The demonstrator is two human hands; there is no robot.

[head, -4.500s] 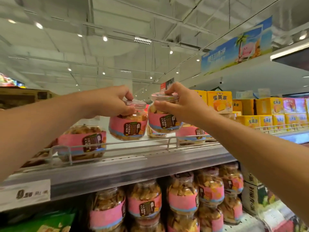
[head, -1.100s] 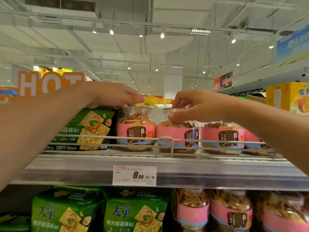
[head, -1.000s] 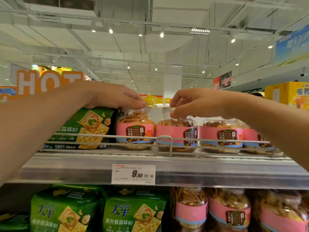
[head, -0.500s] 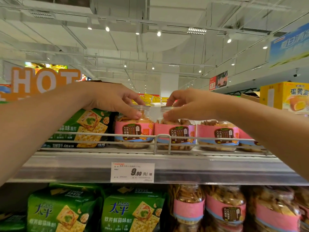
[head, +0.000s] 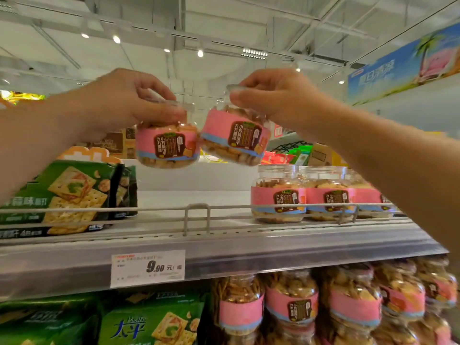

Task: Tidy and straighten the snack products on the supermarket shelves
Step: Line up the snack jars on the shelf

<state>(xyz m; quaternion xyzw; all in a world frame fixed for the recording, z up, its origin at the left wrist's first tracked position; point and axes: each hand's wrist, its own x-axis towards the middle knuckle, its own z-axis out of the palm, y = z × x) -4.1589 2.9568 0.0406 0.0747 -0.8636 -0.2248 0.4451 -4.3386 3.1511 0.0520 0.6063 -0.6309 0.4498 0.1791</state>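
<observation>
left hand (head: 119, 103) and right hand (head: 273, 95) each pinch a biscuit jar (head: 168, 145) by its lid — light, rigid, slick plastic; lid grip suffices.

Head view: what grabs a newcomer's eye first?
Two pink-labelled snack jars held up by their lids above the top shelf: the left hand holds the left jar, the right hand the tilted right jar. Below them lies an empty gap, green cracker packs left, shelved jars right.
</observation>
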